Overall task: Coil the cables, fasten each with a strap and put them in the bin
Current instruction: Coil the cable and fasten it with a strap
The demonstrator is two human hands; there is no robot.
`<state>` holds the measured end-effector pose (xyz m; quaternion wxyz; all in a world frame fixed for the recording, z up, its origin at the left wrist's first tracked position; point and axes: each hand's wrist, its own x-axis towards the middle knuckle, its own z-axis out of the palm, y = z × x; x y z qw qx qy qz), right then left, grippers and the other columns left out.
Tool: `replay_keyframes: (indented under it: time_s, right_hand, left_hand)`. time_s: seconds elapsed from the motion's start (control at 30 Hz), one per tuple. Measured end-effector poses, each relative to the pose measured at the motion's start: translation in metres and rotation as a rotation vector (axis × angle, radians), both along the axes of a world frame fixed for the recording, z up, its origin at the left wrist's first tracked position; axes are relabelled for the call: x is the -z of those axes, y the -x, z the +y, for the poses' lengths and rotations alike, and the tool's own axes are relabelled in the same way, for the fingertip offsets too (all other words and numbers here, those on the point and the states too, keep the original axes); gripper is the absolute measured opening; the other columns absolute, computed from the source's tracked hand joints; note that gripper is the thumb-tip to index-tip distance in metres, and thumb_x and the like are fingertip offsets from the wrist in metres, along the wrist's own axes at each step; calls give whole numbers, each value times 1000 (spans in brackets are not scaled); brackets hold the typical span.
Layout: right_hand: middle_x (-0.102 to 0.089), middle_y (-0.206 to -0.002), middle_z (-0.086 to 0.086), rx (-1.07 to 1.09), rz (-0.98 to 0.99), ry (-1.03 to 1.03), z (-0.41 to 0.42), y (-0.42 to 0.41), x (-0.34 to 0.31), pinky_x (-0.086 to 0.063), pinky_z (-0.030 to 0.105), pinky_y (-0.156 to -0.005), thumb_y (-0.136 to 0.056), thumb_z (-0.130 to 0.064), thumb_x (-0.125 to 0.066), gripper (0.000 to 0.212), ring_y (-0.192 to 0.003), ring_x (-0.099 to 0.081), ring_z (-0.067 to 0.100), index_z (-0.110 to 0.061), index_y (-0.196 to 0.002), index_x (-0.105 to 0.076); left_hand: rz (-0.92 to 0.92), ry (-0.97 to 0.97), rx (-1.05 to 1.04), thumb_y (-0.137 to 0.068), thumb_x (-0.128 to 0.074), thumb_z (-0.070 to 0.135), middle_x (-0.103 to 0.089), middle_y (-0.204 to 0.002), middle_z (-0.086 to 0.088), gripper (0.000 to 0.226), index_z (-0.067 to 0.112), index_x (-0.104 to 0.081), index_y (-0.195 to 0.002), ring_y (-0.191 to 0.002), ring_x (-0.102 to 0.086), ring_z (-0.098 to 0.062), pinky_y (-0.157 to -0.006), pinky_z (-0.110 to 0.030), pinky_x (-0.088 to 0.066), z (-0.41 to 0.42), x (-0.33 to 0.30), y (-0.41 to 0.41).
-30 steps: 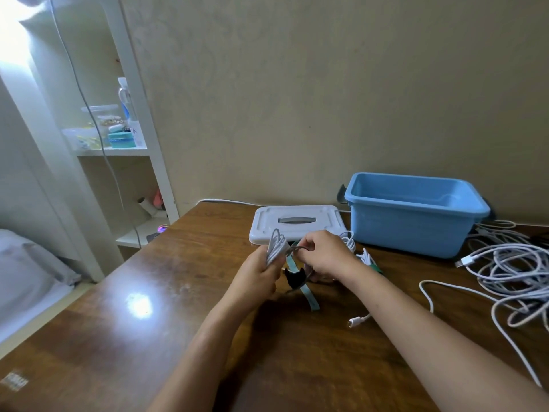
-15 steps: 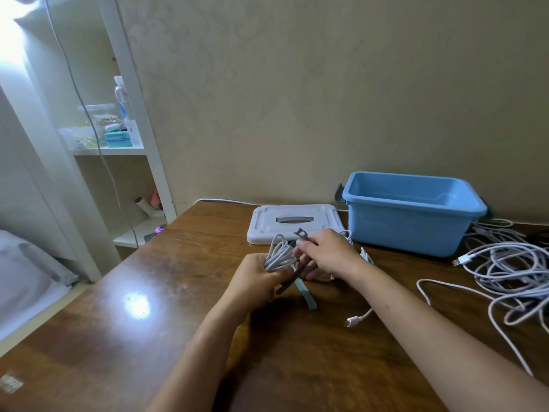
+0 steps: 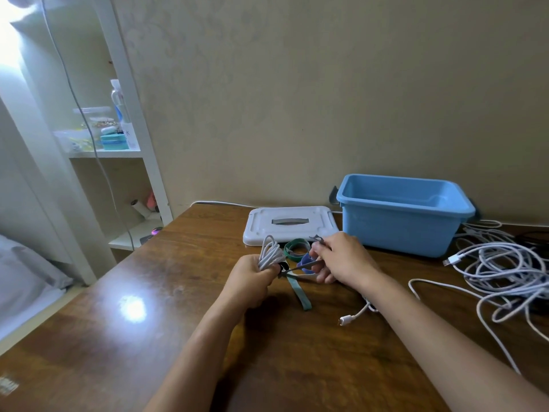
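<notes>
My left hand (image 3: 251,278) grips a coiled white cable (image 3: 269,253) upright over the brown table (image 3: 178,337). My right hand (image 3: 341,257) pinches a grey strap (image 3: 303,264) that runs taut from the coil to its fingers. Between the hands lie a green strap (image 3: 298,288), a rolled green strap (image 3: 295,248) and a blue strap (image 3: 306,260). The open blue bin (image 3: 398,230) stands at the back right, with nothing visible inside. A loose white cable end (image 3: 353,315) lies under my right wrist.
A white lid (image 3: 289,224) lies flat left of the bin. A tangled pile of white cables (image 3: 502,269) covers the table's right side. A white shelf unit (image 3: 118,150) with small items stands beyond the table's left edge, a bed (image 3: 20,281) below it.
My right hand has pulled the grey strap out to the right, away from the coil, and the hands have drawn apart. The rolled green and blue straps now show between them.
</notes>
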<state>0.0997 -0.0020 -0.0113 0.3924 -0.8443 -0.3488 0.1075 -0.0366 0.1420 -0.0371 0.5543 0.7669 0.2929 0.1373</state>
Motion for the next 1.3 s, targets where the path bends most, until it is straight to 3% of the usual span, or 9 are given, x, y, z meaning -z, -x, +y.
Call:
replay_keyframes:
  time_s: [0.4,0.53,0.6,0.67,0.73,0.87,1.0,1.1,1.3]
  right_hand:
    - [-71,-77,-1,71,-179,129,7,7,4,-64,34,-70,-108,-30,-47,30,-55,-69,9,-16,-99,-71]
    - [-66,-73,-2,72,-221,154,11,9,3,-55,24,-58,-108,-30,-47,29,-55,-64,7,-17,-99,-71]
    - [-66,-75,-2,72,-238,168,11,7,3,-51,22,-58,-108,-28,-48,26,-59,-63,7,-17,-100,-71]
    - [-72,-89,3,101,-266,218,3,-4,0,-57,31,-68,-106,-21,-52,22,-72,-67,14,-15,-101,-72]
    - [-75,-91,9,164,-205,198,-13,-20,-8,-60,38,-71,-104,-16,-52,22,-75,-72,23,-13,-97,-73]
    - [-69,-68,6,154,-34,-2,-36,-30,-12,-54,25,-52,-106,-25,-50,29,-52,-70,15,-15,-88,-71]
    - [-69,-69,2,111,18,-59,-42,-27,-9,-54,22,-54,-105,-31,-53,30,-55,-71,13,-17,-87,-72]
    - [-71,-73,2,91,57,-67,-48,-25,-10,-54,21,-55,-104,-33,-57,29,-57,-71,12,-17,-86,-73]
    - [-75,-75,4,49,263,-238,-59,-20,-12,-59,28,-64,-95,-32,-71,23,-65,-73,17,-10,-91,-74]
  left_hand:
    - [47,-85,-149,-100,-58,25,-64,-81,-8,12,15,-63,-99,-62,-56,-18,-49,-26,-48,9,9,-8]
    - [67,-118,-181,-100,-57,24,-65,-86,-7,10,16,-62,-102,-65,-59,-18,-50,-26,-49,10,9,-8]
    - [58,-122,-201,-100,-58,24,-66,-90,-7,9,16,-61,-104,-67,-60,-17,-52,-26,-49,11,8,-7]
    - [68,-154,-271,-99,-59,23,-66,-91,-8,9,15,-59,-101,-69,-61,-18,-54,-29,-50,19,7,-2]
    - [89,-199,-323,-98,-59,22,-65,-86,-7,11,12,-61,-101,-68,-61,-20,-52,-30,-48,29,6,3]
    - [95,-251,-156,-98,-61,21,-66,-77,-2,8,16,-66,-94,-62,-59,-13,-50,-24,-47,17,4,-5]
    - [93,-286,-61,-84,-80,37,-73,-87,2,25,22,-65,-97,-75,-68,-14,-60,-28,-50,5,5,-13]
    - [23,-300,-74,-81,-82,37,-72,-94,5,31,26,-61,-102,-79,-69,-12,-62,-28,-53,1,4,-12]
    - [-123,-292,-134,-91,-74,29,-65,-88,2,22,24,-53,-98,-57,-57,-5,-42,-16,-41,-13,-4,-12]
